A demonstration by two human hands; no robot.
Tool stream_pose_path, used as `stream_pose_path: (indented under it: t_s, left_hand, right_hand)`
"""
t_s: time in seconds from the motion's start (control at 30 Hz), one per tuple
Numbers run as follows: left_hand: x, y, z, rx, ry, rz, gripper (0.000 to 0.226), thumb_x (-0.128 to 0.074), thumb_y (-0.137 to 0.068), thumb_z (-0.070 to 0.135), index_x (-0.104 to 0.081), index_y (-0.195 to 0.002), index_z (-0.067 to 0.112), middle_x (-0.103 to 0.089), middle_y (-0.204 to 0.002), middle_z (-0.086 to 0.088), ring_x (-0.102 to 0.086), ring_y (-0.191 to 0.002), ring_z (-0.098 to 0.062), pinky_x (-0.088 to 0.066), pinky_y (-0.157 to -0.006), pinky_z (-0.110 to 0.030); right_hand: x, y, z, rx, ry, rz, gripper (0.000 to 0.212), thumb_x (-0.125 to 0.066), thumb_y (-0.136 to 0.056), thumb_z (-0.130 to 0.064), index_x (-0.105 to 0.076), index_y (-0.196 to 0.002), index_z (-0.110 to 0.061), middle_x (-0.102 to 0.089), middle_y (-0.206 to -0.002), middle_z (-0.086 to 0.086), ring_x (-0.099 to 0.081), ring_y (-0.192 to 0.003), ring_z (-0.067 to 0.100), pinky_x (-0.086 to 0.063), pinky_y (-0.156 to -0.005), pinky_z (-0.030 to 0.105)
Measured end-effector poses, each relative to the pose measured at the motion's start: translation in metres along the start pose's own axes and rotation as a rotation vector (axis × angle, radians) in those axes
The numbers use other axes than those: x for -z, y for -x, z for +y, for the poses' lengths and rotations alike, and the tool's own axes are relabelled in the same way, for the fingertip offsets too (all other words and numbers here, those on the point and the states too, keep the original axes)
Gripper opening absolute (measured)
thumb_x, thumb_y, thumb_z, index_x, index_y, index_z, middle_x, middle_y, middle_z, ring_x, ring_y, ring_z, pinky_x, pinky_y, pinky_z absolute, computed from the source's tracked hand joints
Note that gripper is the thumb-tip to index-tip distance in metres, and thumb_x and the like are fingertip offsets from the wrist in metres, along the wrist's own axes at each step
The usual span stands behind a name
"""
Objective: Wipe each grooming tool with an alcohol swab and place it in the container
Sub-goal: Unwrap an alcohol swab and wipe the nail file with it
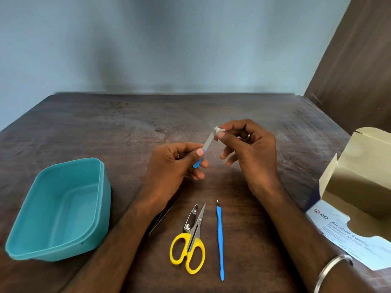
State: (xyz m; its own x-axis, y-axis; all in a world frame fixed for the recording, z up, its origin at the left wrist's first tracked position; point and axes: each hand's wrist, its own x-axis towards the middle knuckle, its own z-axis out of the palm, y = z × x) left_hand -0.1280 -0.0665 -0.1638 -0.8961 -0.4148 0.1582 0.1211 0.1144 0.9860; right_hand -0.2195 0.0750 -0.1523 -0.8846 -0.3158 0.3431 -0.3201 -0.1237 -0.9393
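A dark wooden tabletop (pixel 105 127) carries everything, with a pale blue wall behind it. At the left edge sits a teal plastic container (pixel 61 210), open at the top, nothing visible inside. At the right edge lies an opened cardboard box (pixel 355 187), flaps up, its light blue face printed with the "BD" logo, "Alcohol Swabs" and, below that, "Isopropyl Alcohol"; the smaller print is too blurred to read.

Above the middle of the tabletop, the left hand (pixel 173 166) holds a nail file (pixel 206 144) by its blue handle, thumb and fingers curled round it, the grey blade slanting up to the right. The right hand (pixel 251 151) pinches a small white swab (pixel 218 130) between thumb and forefinger against the tip of the blade, its other fingers loosely bent. A metal bangle (pixel 332 269) circles the right wrist.

Near the front edge, between the forearms, lie yellow-handled scissors (pixel 188 250), blades closed and pointing away. A nail clipper (pixel 191 218) lies touching their left side. Just right of the scissors, apart from them, lies a thin blue cuticle pusher (pixel 220 240) with a metal tip. A dark slim tool (pixel 169 210) shows partly under the left forearm; I cannot tell what it is.
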Motion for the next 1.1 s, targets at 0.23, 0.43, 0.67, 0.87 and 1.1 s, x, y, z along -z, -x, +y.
stream_pose_path:
  t_s: [0.23,0.43,0.67,0.87,1.1]
  left_hand:
    - [0.0047,-0.0016,-0.0028,0.056,0.143,0.0,0.017,-0.058,-0.095,0.008,-0.072,-0.103,0.013,-0.069,-0.067,-0.007,-0.063,-0.051,-0.023,-0.054,-0.054,-0.031]
    - [0.0019,-0.0004,-0.0021,0.07,0.198,-0.041,0.017,-0.059,-0.094,0.008,-0.074,-0.103,0.012,-0.065,-0.066,-0.009,-0.059,-0.048,-0.023,-0.052,-0.051,-0.031]
    - [0.0039,-0.001,-0.0037,0.064,0.208,-0.038,0.018,-0.059,-0.093,0.006,-0.074,-0.104,0.008,-0.063,-0.064,-0.01,-0.056,-0.046,-0.022,-0.051,-0.048,-0.029]
    - [0.0028,-0.0011,-0.0037,0.068,0.206,-0.045,0.019,-0.06,-0.092,0.006,-0.074,-0.105,0.009,-0.062,-0.063,-0.01,-0.054,-0.046,-0.023,-0.05,-0.048,-0.03]
    - [0.0035,-0.0006,-0.0019,0.073,0.174,-0.056,0.022,-0.059,-0.092,0.006,-0.073,-0.109,0.006,-0.063,-0.064,-0.009,-0.053,-0.046,-0.022,-0.05,-0.048,-0.028]
  right_hand:
    - [-0.0078,0.004,0.0032,-0.002,0.079,-0.209,0.01,-0.075,-0.084,-0.003,-0.074,-0.088,-0.012,-0.074,-0.075,0.011,-0.058,-0.047,0.021,-0.046,-0.045,0.032]
    - [-0.0053,0.0029,0.002,0.049,0.037,-0.112,0.009,-0.074,-0.085,-0.001,-0.074,-0.091,-0.007,-0.073,-0.078,0.013,-0.056,-0.049,0.016,-0.047,-0.043,0.03]
    - [-0.0081,0.0037,0.0034,0.052,0.056,-0.142,0.007,-0.075,-0.084,-0.002,-0.074,-0.088,-0.007,-0.073,-0.074,0.01,-0.054,-0.047,0.022,-0.045,-0.043,0.033]
    - [-0.0057,0.0033,0.0011,0.031,0.026,-0.1,0.009,-0.075,-0.083,0.0,-0.074,-0.087,-0.007,-0.073,-0.073,0.011,-0.055,-0.05,0.018,-0.045,-0.042,0.029]
    - [-0.0043,0.0019,-0.0006,0.046,0.003,-0.023,0.009,-0.074,-0.083,0.0,-0.074,-0.087,-0.008,-0.073,-0.075,0.012,-0.055,-0.049,0.017,-0.044,-0.042,0.027]
